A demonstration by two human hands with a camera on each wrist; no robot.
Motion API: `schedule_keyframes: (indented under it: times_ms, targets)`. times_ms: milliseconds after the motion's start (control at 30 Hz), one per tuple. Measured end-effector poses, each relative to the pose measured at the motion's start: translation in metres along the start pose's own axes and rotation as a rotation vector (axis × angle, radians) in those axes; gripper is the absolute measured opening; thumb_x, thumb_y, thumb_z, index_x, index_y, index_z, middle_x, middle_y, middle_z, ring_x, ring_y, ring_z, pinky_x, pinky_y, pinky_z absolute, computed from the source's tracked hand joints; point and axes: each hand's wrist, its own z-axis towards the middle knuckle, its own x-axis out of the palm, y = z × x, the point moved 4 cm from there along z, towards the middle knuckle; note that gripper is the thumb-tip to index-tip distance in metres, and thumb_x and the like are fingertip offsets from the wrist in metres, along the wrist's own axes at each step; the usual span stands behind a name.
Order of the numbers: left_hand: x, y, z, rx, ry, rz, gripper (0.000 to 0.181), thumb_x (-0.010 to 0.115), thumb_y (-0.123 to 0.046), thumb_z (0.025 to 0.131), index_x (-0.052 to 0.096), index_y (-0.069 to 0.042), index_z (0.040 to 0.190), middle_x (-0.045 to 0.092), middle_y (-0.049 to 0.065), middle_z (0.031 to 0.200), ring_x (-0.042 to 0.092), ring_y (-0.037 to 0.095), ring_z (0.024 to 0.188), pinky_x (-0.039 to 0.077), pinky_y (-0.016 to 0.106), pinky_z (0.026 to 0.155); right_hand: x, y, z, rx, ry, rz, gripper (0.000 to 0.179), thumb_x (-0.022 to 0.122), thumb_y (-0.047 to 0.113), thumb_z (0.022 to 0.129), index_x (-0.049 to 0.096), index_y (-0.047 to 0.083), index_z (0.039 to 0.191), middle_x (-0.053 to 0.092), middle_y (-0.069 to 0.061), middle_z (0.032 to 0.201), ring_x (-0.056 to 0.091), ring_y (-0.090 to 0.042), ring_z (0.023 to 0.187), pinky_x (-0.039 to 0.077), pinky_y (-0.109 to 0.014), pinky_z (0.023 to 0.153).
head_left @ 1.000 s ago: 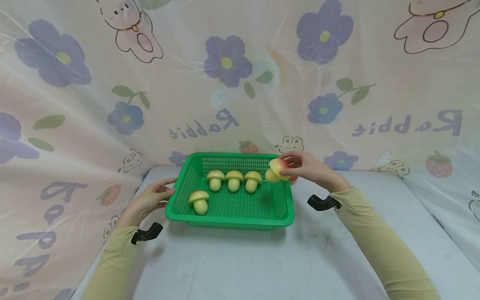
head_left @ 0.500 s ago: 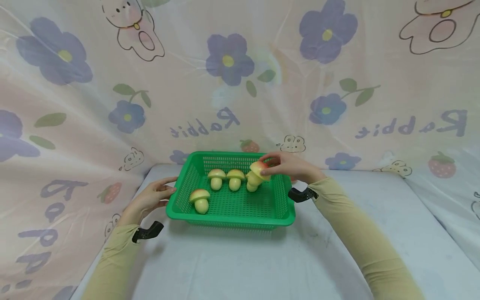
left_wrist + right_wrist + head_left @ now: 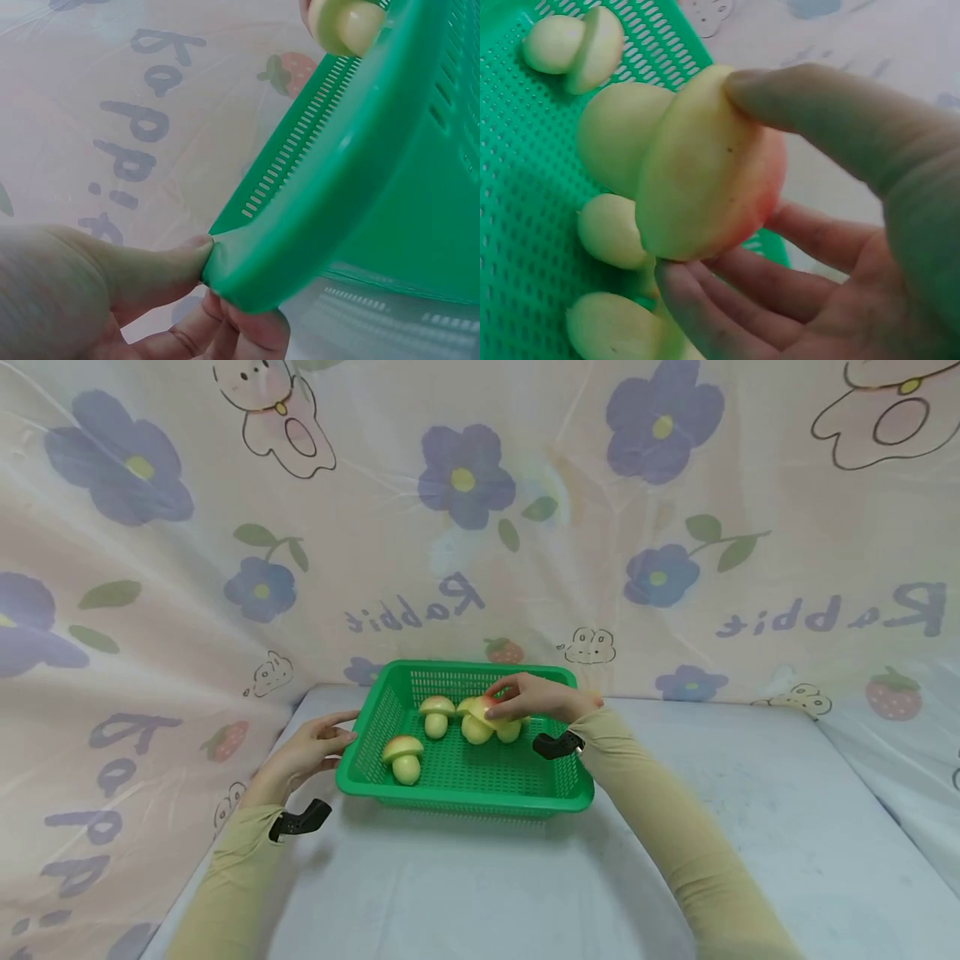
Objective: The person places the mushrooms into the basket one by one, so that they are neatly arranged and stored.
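Note:
My right hand (image 3: 528,697) holds a toy mushroom (image 3: 705,169) by its red-tinged yellow cap, the thumb on one side and fingers on the other. The round pale stem points away from the palm. In the head view it hangs over the green basket (image 3: 465,800) and overlaps the mushrooms behind it. My left hand (image 3: 150,292) pinches the basket's left rim between thumb and fingers. Inside the basket, one mushroom (image 3: 437,717) stands along the back row and another mushroom (image 3: 405,760) at the front left. The others in the back row are partly hidden behind the held one.
The basket stands on a table with a white cover (image 3: 480,893). Behind and to the left hangs a curtain (image 3: 360,510) printed with flowers and rabbits. A black wrist mount (image 3: 558,745) sits on the right wrist and another black mount (image 3: 302,820) on the left.
My right hand has carried the mushroom leftward from the basket's right rim to above the middle of the back row. The left hand stays at the rim.

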Motion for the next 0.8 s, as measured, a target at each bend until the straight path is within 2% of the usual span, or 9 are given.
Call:
schedule_keyframes:
  times_ms: [300, 500, 800]
  targets:
    - [-0.001, 0.002, 0.000, 0.009, 0.004, -0.004, 0.056, 0.051, -0.013, 0.101, 0.027, -0.009, 0.151, 0.059, 0.014, 0.108, 0.063, 0.019, 0.091, 0.054, 0.036, 0.078, 0.028, -0.010, 0.025, 0.032, 0.098, 0.013, 0.050, 0.069, 0.014, 0.090, 0.050, 0.002, 0.134, 0.053, -0.014, 0.130, 0.057, -0.023, 0.112, 0.046, -0.042, 0.094]
    - [-0.001, 0.003, 0.002, 0.011, 0.006, -0.009, 0.057, 0.052, -0.014, 0.100, 0.027, -0.009, 0.151, 0.059, 0.014, 0.108, 0.063, 0.019, 0.091, 0.054, 0.035, 0.077, 0.035, -0.012, 0.029, 0.046, 0.126, 0.039, 0.050, 0.070, 0.013, 0.088, 0.051, 0.002, 0.133, 0.053, -0.013, 0.128, 0.058, -0.021, 0.110, 0.049, -0.037, 0.091]
    - [-0.002, 0.003, 0.000, 0.007, -0.001, -0.002, 0.057, 0.052, -0.014, 0.100, 0.028, -0.009, 0.151, 0.058, 0.016, 0.109, 0.063, 0.020, 0.091, 0.054, 0.036, 0.078, 0.048, -0.012, 0.035, 0.072, 0.172, 0.039, 0.045, 0.070, 0.014, 0.089, 0.053, -0.001, 0.127, 0.058, -0.013, 0.121, 0.060, -0.020, 0.105, 0.046, -0.043, 0.095]
